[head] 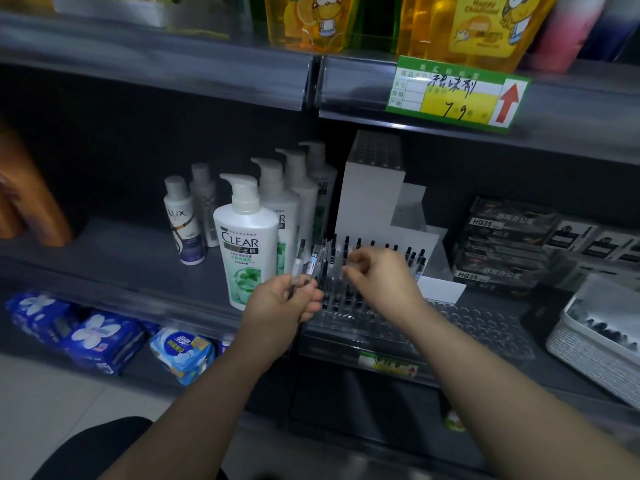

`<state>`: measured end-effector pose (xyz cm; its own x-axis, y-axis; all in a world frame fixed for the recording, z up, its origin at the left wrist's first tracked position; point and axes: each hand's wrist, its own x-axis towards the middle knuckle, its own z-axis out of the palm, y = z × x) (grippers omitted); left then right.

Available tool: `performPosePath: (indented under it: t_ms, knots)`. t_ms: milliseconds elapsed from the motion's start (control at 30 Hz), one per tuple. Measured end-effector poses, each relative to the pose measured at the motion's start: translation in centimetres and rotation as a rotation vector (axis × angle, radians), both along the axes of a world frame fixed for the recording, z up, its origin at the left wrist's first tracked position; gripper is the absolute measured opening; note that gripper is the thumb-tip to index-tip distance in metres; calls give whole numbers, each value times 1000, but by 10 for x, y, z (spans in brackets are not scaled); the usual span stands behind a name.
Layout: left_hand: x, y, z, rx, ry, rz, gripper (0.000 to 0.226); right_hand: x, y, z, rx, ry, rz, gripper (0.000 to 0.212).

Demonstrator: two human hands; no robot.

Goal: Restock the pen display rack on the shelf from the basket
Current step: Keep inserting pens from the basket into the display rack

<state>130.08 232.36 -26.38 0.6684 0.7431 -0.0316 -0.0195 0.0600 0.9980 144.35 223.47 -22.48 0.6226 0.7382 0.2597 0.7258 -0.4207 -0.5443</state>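
Your left hand [280, 306] grips upright pens [304, 268] just left of the rack [450, 323], while your right hand [381, 278], grasp unclear, sits over its holes.

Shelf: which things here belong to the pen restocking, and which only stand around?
Job: pen rack; pens held in the left hand; right hand at the rack; basket.
Just there: shampoo bottles; HQ35 boxes; price tag; blue packs.
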Motion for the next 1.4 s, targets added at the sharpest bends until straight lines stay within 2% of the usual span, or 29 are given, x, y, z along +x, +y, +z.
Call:
performPosePath:
  t_ms: [133, 267, 433, 567, 667, 800, 933, 1233, 1400]
  knots:
    - [5, -6, 3, -69, -28, -22, 8, 1, -8, 6, 96, 79, -20, 14]
    - [8, -12, 4, -70, -28, -61, 10, -7, -15, 16, 212, 353, 111, 11]
    - [11, -18, 4, -47, 14, -133, 14, -4, -21, 20, 263, 517, 146, 12]
    - [12, -12, -2, 103, 99, -47, 14, 5, -28, 21, 304, 578, 98, 11]
    - [10, -8, -2, 102, 72, 3, 17, 16, -33, 23, 346, 483, 9, 13]
    - [9, -6, -1, 241, 145, 51, 21, 28, -36, 21, 359, 303, -65, 14]
    - [10, -8, 0, 174, 110, 54, 40, 24, -33, 17, 260, 104, -45, 14]
    - [9, -9, 3, 217, 28, 61, 26, 16, -15, 0, 21, -47, 31, 27]
    - [8, -9, 7, 181, -8, 61, 15, 17, -11, -1, -9, -50, 25, 29]
